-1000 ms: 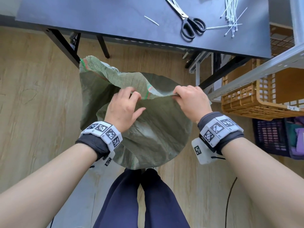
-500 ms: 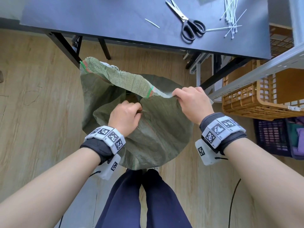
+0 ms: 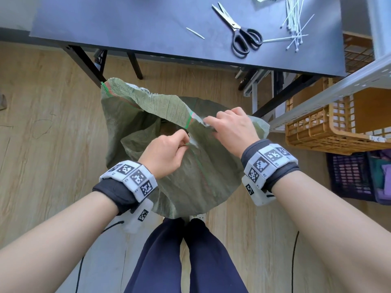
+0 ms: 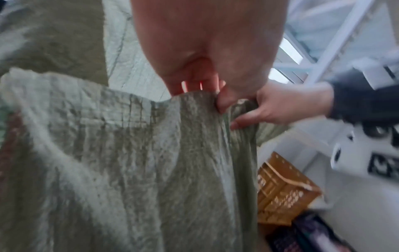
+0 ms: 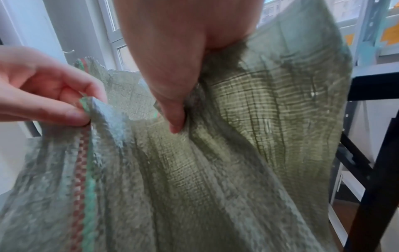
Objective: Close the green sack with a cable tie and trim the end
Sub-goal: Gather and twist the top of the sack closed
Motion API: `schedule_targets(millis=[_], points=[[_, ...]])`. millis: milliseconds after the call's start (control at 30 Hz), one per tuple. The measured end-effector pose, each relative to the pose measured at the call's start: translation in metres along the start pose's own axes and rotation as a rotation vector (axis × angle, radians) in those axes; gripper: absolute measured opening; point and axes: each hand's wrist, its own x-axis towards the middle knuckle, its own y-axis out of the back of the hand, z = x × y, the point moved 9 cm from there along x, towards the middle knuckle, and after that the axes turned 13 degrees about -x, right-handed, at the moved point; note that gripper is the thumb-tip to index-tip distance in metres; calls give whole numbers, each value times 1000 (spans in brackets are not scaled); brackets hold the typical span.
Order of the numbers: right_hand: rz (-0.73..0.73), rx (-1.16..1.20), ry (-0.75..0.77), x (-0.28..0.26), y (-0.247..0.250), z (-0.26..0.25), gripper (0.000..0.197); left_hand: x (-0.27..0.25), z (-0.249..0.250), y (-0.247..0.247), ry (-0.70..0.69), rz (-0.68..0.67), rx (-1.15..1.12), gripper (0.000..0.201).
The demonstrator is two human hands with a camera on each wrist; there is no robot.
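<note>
Dark table (image 3: 169, 28) on wood-look floor (image 3: 42, 144); metal shelving (image 3: 338, 87), windows (image 5: 112, 25) beyond.

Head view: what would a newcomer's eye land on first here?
The green woven sack standing on the wooden floor, its mouth still open, fills the middle. The left hand pinches its near rim and the right hand grips the rim farther right. Beyond, scissors and loose white cable ties lie untouched on the dark table.
</note>
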Motion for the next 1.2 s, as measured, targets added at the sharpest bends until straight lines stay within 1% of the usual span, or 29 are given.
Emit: schedule_targets(millis=[67,100,133,167,233,300,333,433,467,533,600,667,733,767,867,933,967,1000,1033,1100,1133,1200], points=[[6,34,-15,-1,0,1,11,1,-8,0,120,0,-97,23],[-6,60,-17,-2,-3,1,12,2,-9,-2,157,-16,-111,30],[-21,81,-13,-3,-6,2,15,2,-10,-5,185,-37,-97,36],[-24,98,-15,-4,-8,3,19,2,-10,-7,200,-57,-56,38],[-38,107,-23,-8,-10,5,31,1,-11,-13,182,-86,42,33],[-37,134,-29,-11,-9,6,45,-1,-12,-12,136,-59,120,24],[-51,139,-34,-11,-10,7,48,-2,-8,-10,87,-25,150,22],[-109,138,-39,-13,-19,14,41,-9,16,-1,-207,98,284,26],[-118,146,-43,-14,-21,16,40,-11,22,1,-279,147,340,24],[-126,154,-29,-16,-24,18,40,-14,29,5,-361,231,453,22],[-131,130,-7,-20,-23,17,39,-12,33,9,-389,271,525,22],[-123,108,-4,-25,-20,18,35,-9,35,6,-424,250,569,20],[-102,102,4,-30,-13,17,32,-6,34,1,-474,231,585,14],[-86,124,20,-31,-8,15,35,-6,34,-1,-489,228,585,12],[-53,231,108,-32,7,-4,58,-6,36,-4,-510,226,569,11],[-47,240,161,-27,10,-20,76,-7,39,-6,-526,210,566,12],[-59,222,168,-23,8,-25,81,-8,40,-7,-533,202,563,13],[-54,199,175,-19,6,-30,75,-10,41,-8,-539,204,559,14],[-21,185,183,-16,7,-36,58,-12,41,-8,-536,207,548,15],[101,186,169,-14,13,-40,11,-16,38,-4,-510,227,505,11],[122,198,163,-15,15,-41,5,-17,34,0,-478,233,488,11],[93,234,126,-17,8,-39,13,-19,19,7,-371,193,492,24]])
